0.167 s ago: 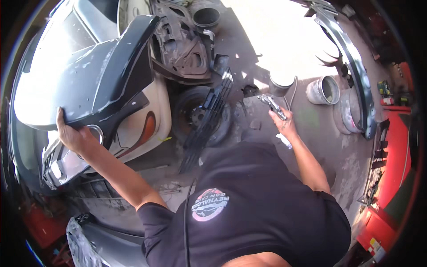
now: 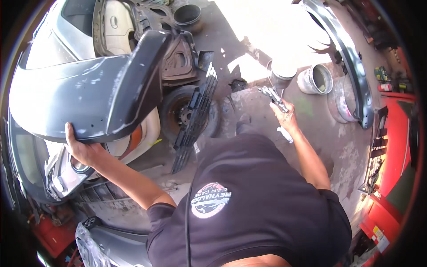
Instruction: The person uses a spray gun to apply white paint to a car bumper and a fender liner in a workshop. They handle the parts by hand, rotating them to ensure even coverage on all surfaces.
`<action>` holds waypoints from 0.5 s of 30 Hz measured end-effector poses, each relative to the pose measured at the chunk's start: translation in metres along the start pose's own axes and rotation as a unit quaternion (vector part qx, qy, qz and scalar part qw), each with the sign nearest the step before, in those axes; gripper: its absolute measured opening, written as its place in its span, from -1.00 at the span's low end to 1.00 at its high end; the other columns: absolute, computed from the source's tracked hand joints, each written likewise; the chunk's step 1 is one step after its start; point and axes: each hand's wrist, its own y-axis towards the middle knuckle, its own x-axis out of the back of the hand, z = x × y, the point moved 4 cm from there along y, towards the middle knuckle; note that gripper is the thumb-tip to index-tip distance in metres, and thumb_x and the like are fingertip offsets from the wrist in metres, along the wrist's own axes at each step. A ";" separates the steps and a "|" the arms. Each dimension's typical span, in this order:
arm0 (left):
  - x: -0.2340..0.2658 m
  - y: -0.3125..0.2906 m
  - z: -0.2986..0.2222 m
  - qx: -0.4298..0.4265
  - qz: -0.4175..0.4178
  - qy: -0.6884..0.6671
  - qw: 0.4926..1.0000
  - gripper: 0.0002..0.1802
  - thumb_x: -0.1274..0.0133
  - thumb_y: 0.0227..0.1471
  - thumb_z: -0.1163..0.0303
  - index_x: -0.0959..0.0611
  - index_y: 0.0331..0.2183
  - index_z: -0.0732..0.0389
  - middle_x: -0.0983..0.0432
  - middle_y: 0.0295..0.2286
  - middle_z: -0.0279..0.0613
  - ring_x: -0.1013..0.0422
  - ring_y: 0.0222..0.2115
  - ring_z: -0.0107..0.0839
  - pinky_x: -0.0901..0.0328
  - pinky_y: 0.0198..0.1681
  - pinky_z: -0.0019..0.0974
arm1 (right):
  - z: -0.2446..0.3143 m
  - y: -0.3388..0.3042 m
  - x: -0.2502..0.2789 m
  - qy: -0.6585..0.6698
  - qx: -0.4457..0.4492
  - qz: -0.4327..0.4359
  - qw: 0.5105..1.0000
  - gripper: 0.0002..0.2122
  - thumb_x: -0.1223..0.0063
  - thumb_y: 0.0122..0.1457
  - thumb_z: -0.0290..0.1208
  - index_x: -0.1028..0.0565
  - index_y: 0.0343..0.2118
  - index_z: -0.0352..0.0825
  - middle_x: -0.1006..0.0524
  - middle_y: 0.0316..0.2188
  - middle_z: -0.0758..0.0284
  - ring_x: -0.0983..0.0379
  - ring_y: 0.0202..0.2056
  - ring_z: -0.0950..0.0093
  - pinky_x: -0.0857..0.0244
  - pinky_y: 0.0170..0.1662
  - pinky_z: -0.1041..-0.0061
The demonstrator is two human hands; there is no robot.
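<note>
On the left, a dark grey car hood with scuffed, pale-marked paint stands raised over the front of a car. My left hand grips its near edge, thumb on top and the other fingers underneath, partly hidden. Below that edge show a round headlamp and part of an orange lamp. Out to the right, my right hand is closed round a silver metal tool that looks like a spray gun, held away from the hood. A small white piece shows beside that wrist.
A wheel lies on the floor with a long black slatted part across it. Buckets and a curved car panel stand at the right. Behind the hood is a bare door shell. A plastic-wrapped panel lies near left.
The hood's near edge sits lower and covers more of the orange lamp, with my left hand still on it. The view has shifted slightly. My right hand keeps its hold.
</note>
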 end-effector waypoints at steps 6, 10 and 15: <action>-0.105 -0.070 0.086 0.006 0.104 -0.030 0.994 -0.58 -0.17 0.13 0.64 -0.52 0.03 0.48 -0.61 -0.20 0.04 -0.62 -0.26 -0.21 -0.59 -0.16 -0.25 | -0.009 0.051 0.076 0.052 0.021 -0.080 0.995 -0.77 -0.26 0.26 -0.34 -0.63 -0.14 -0.40 -0.50 -0.61 0.38 -0.39 -0.57 0.60 -0.30 -0.44 0.46; -0.152 -0.080 0.139 0.079 0.086 -0.028 0.993 -0.68 -0.15 0.16 0.62 -0.56 -0.03 0.40 -0.63 -0.26 -0.06 -0.64 -0.30 -0.29 -0.59 -0.28 -0.30 | -0.007 0.093 0.096 0.065 -0.035 -0.088 0.993 -0.77 -0.25 0.28 -0.32 -0.63 -0.15 -0.40 -0.50 -0.61 0.44 -0.39 -0.59 0.63 -0.29 -0.47 0.49; -0.179 -0.047 0.226 0.117 0.110 -0.031 0.987 -0.54 -0.22 0.08 0.64 -0.54 0.05 0.39 -0.61 -0.17 -0.08 -0.61 -0.21 -0.31 -0.55 -0.12 -0.30 | -0.019 0.174 0.105 0.071 -0.032 -0.109 0.991 -0.76 -0.28 0.26 -0.28 -0.63 -0.25 -0.41 -0.50 -0.65 0.42 -0.42 -0.60 0.61 -0.30 -0.47 0.48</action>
